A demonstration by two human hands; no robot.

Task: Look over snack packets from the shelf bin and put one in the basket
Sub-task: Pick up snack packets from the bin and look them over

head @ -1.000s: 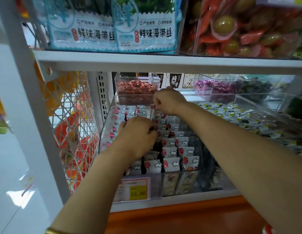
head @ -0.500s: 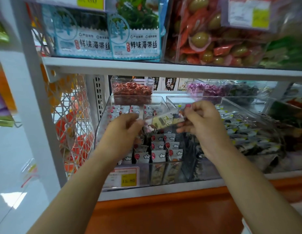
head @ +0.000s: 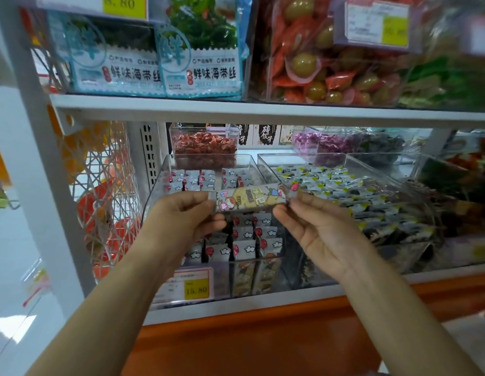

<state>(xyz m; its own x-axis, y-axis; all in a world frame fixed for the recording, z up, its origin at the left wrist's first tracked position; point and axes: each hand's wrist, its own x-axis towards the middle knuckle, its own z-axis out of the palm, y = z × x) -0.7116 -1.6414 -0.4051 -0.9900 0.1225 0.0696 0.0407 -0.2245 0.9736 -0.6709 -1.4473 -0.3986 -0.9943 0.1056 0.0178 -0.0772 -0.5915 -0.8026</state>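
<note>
So I've got one snack packet (head: 252,197) stretched sideways above the clear shelf bin (head: 165,175), left hand (head: 181,218) pinching one end, right hand (head: 317,226) pinching the other.

Snack packet (head: 252,198) out of shelf bin (head: 153,195), pinched by left hand (head: 187,215), right hand (head: 314,229)

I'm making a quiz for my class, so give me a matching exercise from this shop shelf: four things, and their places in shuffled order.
Things:
1. snack packet
2. price tag
3. seaweed bags
4. tub of red sweets

Places:
A. on the upper shelf
B. between the left hand and the right hand
C. on the front of the clear bin
D. behind the clear bin

Pairs: 1-B, 2-C, 3-A, 4-D
</note>
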